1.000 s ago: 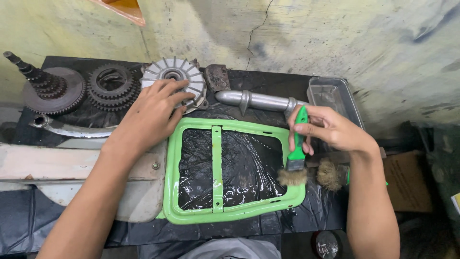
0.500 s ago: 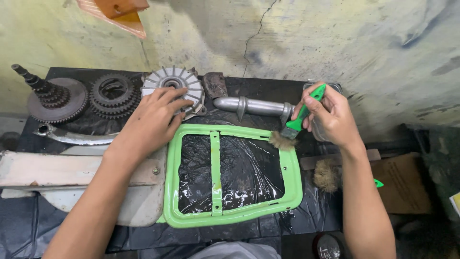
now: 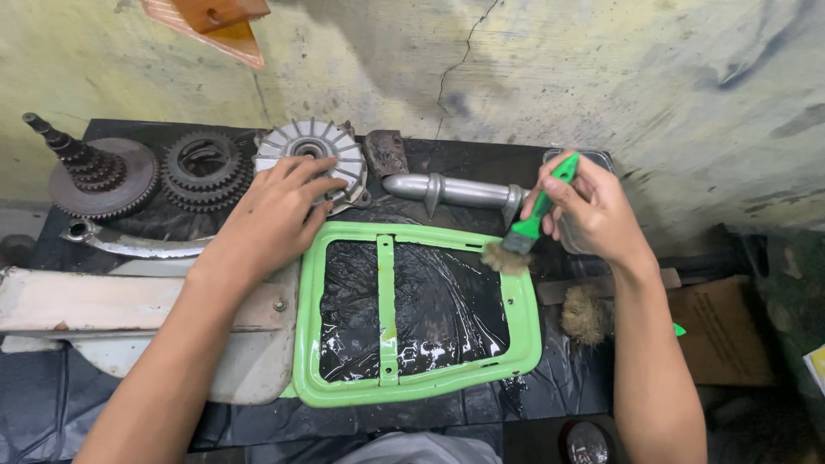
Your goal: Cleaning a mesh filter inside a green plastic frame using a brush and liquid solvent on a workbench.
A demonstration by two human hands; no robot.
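We see a brown cardboard box (image 3: pixel 720 331) lying flat at the right edge of the bench, just beyond the right forearm; its markings are too faint to tell. At the far right edge a small yellow-and-white corner of a package (image 3: pixel 816 365) pokes in. Above, an orange translucent piece (image 3: pixel 210 24) hangs against the stained wall.

For containers, a clear rectangular plastic tray (image 3: pixel 593 159) sits at the back, mostly hidden behind the right hand; we cannot tell what is in it. At the bottom edge a small round dark lid or tin (image 3: pixel 587 442) shows.

Our right hand (image 3: pixel 593 210) has its fingers closed round the green handle of a paintbrush (image 3: pixel 528 228), whose worn bristles touch the upper right corner of the green metal frame (image 3: pixel 412 387). The frame lies flat on black plastic sheeting (image 3: pixel 430 301), in front of us, between both arms.

Our left hand (image 3: pixel 275 219) rests palm-down with fingers spread and loosely curved, fingertips on the finned silver hub (image 3: pixel 305 142) and the heel near the frame's upper left corner; it grips nothing.

Behind lie a stacked gear cluster (image 3: pixel 202 167), a geared shaft (image 3: pixel 90 172) and a grey metal tube (image 3: pixel 455 189). A tuft of fibre (image 3: pixel 587 314) lies right of the frame, and a pale worn panel (image 3: pixel 129 309) lies to the left.
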